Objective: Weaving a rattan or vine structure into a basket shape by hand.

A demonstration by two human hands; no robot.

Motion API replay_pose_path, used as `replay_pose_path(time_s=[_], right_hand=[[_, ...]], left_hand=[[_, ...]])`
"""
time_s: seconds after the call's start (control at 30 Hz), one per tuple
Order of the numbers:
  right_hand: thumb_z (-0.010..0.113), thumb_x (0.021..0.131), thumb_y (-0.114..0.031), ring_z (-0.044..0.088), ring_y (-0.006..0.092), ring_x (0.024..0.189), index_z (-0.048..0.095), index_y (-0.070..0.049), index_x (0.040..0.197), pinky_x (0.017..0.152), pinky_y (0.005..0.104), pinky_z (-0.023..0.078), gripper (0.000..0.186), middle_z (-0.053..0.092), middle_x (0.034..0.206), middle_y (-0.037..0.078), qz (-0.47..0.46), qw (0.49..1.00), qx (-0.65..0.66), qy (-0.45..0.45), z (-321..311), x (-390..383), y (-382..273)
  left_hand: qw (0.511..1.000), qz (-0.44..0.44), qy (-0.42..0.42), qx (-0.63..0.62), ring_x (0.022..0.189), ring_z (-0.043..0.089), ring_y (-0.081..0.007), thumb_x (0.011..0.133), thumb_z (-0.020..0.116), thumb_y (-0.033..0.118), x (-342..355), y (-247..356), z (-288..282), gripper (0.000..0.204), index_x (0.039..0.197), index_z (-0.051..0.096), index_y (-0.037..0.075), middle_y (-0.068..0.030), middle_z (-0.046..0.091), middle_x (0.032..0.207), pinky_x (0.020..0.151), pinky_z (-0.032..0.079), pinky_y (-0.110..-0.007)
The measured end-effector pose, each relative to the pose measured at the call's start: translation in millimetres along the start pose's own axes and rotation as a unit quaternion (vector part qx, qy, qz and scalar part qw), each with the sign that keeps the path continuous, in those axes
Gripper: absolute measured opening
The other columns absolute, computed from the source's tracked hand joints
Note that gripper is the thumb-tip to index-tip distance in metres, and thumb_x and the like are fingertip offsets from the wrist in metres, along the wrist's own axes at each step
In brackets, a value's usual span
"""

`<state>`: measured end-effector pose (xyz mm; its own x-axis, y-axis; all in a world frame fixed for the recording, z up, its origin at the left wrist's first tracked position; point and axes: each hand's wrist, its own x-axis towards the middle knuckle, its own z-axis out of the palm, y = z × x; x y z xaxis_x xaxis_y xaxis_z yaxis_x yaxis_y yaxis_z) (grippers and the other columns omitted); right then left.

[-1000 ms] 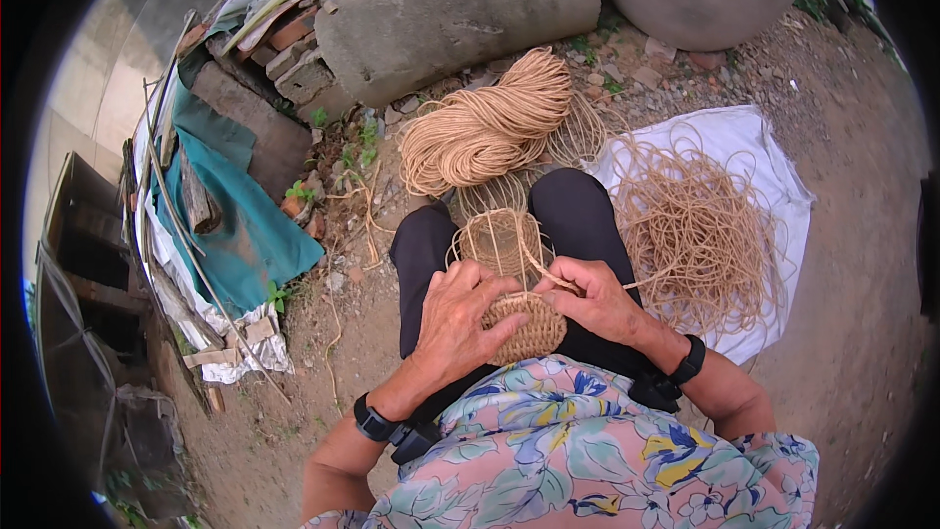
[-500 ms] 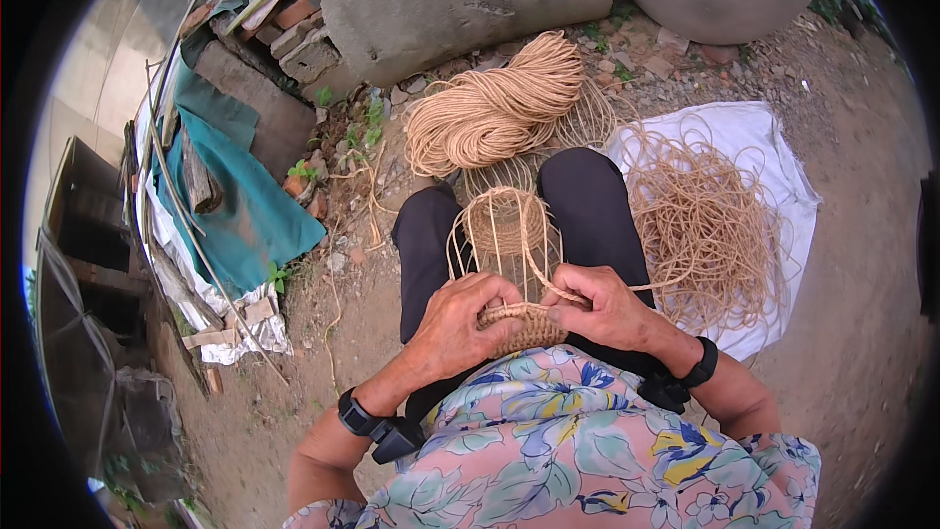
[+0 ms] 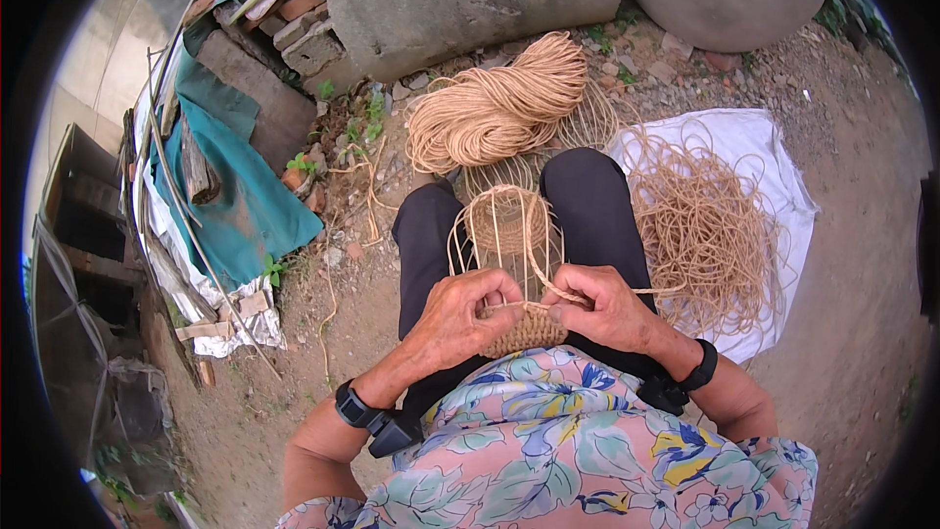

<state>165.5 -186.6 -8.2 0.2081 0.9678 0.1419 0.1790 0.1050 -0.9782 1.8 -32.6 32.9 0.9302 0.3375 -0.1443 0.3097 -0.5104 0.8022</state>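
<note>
Basketwork (image 3: pixel 526 333) is tan, tightly woven, partly bare-ribbed.

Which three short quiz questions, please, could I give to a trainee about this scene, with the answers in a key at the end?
1. Multiple choice: where does the loose tangle of cord lie?
a) on the person's left
b) on the person's right
c) on the person's lap

2. True or false: the thick hank of cord lies farther from the person than the woven piece.

3. Fill the gap: by the edge of the woven piece, the right hand pinches a ____.

Key: 1. b; 2. true; 3. strand of cord.
</note>
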Motion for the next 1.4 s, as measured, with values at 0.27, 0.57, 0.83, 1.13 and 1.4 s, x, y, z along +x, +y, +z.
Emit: replay_pose_path(time_s=[0.27, 0.57, 0.83, 1.13, 1.4], right_hand=[[0.062, 0.084, -0.005, 0.043, 0.0151, 0.06, 0.046, -0.001, 0.077, 0.054, 0.0318, 0.035, 0.018, 0.041, 0.07, 0.005, -0.044, 0.996, -0.066, -0.05, -4, -4, -2], [0.064, 0.084, -0.005, 0.043, 0.0102, 0.062, 0.046, -0.001, 0.078, 0.055, 0.0297, 0.037, 0.019, 0.044, 0.069, 0.004, 0.001, 0.999, -0.037, -0.037, -4, -2, 0], [0.064, 0.083, -0.004, 0.045, 0.0088, 0.062, 0.05, 0.0, 0.079, 0.055, 0.0286, 0.039, 0.015, 0.05, 0.071, 0.004, 0.006, 1.0, -0.023, -0.02, -2, -3, 2], [0.064, 0.084, -0.004, 0.046, 0.0143, 0.064, 0.051, 0.0, 0.079, 0.057, 0.0288, 0.038, 0.015, 0.046, 0.071, 0.005, -0.032, 0.998, -0.05, -0.006, -3, -5, 3], [0.065, 0.083, -0.003, 0.046, 0.0139, 0.066, 0.051, -0.001, 0.079, 0.058, 0.0293, 0.039, 0.015, 0.047, 0.073, 0.005, 0.013, 0.998, -0.035, -0.04, -6, -6, 0]], left_hand=[[0.994, 0.1, 0.01, 0.033, 0.064, 0.052, -0.014, 0.075, 0.074, 0.011, -12, -9, 6, 0.025, 0.096, 0.062, 0.005, -0.0038, 0.053, 0.075, 0.058, 0.043, -0.028], [0.996, 0.072, -0.022, -0.037, 0.067, 0.052, -0.012, 0.078, 0.073, 0.009, -7, -5, -4, 0.021, 0.097, 0.065, 0.006, -0.0025, 0.055, 0.077, 0.06, 0.043, -0.028], [0.996, 0.081, 0.014, -0.029, 0.074, 0.055, -0.0123, 0.083, 0.07, 0.011, -9, -4, 6, 0.014, 0.095, 0.065, 0.005, -0.0031, 0.06, 0.083, 0.064, 0.043, -0.027], [0.992, -0.039, -0.037, -0.11, 0.079, 0.055, -0.0085, 0.099, 0.051, 0.02, 4, -3, -5, 0.022, 0.115, 0.056, 0.006, -0.0024, 0.061, 0.085, 0.069, 0.045, -0.027], [0.928, -0.19, -0.196, -0.254, 0.077, 0.059, -0.008, 0.098, 0.053, 0.028, 35, -9, -31, 0.028, 0.12, 0.055, 0.011, -0.0027, 0.064, 0.093, 0.065, 0.047, -0.024]])
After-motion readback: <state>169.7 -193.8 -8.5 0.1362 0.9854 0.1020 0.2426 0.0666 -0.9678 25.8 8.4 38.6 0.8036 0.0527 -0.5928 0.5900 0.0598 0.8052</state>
